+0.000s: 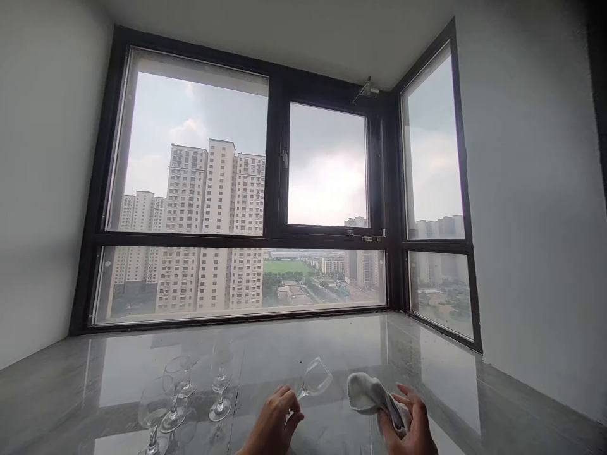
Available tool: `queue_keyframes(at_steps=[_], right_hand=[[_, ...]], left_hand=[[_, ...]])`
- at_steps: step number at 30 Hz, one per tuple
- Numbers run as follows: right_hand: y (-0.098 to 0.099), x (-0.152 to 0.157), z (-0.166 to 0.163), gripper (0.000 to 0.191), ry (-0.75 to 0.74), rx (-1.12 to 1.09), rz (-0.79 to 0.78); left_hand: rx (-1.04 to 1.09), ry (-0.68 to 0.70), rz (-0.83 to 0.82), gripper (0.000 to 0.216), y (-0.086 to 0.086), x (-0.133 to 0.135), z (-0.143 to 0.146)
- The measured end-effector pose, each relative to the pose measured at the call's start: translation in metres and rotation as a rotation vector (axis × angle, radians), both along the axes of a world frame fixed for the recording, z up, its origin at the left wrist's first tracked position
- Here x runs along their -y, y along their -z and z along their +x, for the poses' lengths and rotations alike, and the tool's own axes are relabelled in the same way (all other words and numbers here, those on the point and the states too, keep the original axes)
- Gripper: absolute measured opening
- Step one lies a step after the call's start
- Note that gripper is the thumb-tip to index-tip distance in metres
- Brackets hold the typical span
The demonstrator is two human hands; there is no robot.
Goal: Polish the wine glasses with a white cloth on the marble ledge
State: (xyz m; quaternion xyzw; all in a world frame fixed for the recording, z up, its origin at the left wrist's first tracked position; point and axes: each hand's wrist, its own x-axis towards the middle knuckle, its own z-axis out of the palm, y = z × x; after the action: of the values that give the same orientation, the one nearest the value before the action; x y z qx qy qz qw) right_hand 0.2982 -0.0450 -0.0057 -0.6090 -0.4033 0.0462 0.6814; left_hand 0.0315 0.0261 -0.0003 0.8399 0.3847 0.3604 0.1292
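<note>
- The grip of the left hand (274, 422) is closed around the stem of a wine glass (315, 379), fingers curled in, so the bowl tilts up and away to the right, clear of the worktop (303, 354).
- The grip of the right hand (411, 422) is bunched around a white cloth (372, 397); a loose fold of it sticks out to the left, toward the glass.
- The cloth's free end sits near the bowl of the held glass but apart from it; there is a visible gap between the two.
- By my reading, the wiping of this glass is either about to start or between strokes, since cloth and bowl do not touch.
- Four more stemmed glasses (176, 395) stand upright in a loose cluster on the worktop, to the left of the left hand and well apart from the cloth.
- Whether those standing glasses are already wiped I cannot tell; they look clear, yet reflections on the glossy stone hide any marks.
- Beyond the worktop, a dark-framed corner window (279, 189) looks out on tall apartment blocks under a grey sky.
</note>
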Motion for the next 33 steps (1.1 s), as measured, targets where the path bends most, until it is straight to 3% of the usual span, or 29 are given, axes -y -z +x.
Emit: queue_keyframes(at_steps=[4, 7, 12, 16, 18, 22, 24, 29, 31, 33], right_hand=[[-0.041, -0.005, -0.004, 0.065, -0.035, 0.015, -0.018], [-0.051, -0.013, -0.009, 0.059, -0.105, 0.098, -0.034], [-0.027, -0.026, -0.016, 0.05, -0.152, 0.356, -0.095], [-0.011, -0.027, -0.031, 0.054, -0.149, 0.459, -0.003], [-0.013, -0.024, -0.038, 0.056, -0.273, 0.415, 0.002], [-0.031, -0.018, -0.038, 0.062, -0.64, 0.068, -0.165], [-0.037, -0.017, -0.032, 0.068, -0.744, 0.0, -0.205], [-0.039, -0.016, -0.026, 0.066, -0.609, 0.12, -0.214], [-0.041, -0.013, -0.031, 0.061, -0.546, 0.117, -0.178], [-0.045, -0.009, -0.034, 0.056, -0.579, 0.036, -0.146]], left_hand=[[0.027, 0.037, -0.007, 0.028, 0.005, -0.002, -0.002], [0.005, 0.114, -0.047, 0.045, 0.011, -0.007, 0.0], [0.071, 0.112, -0.09, 0.042, 0.013, -0.011, 0.003], [0.106, 0.1, -0.107, 0.042, 0.012, -0.006, 0.004], [0.098, 0.11, -0.101, 0.041, 0.01, -0.004, 0.002], [0.071, 0.142, -0.042, 0.032, 0.005, -0.004, 0.001], [0.029, 0.192, -0.024, 0.031, 0.004, -0.006, 0.003], [0.051, 0.246, -0.157, 0.014, 0.013, -0.01, 0.012], [0.163, 0.28, -0.25, 0.02, 0.021, -0.01, 0.015], [0.367, 0.334, -0.358, 0.033, 0.027, -0.008, 0.017]])
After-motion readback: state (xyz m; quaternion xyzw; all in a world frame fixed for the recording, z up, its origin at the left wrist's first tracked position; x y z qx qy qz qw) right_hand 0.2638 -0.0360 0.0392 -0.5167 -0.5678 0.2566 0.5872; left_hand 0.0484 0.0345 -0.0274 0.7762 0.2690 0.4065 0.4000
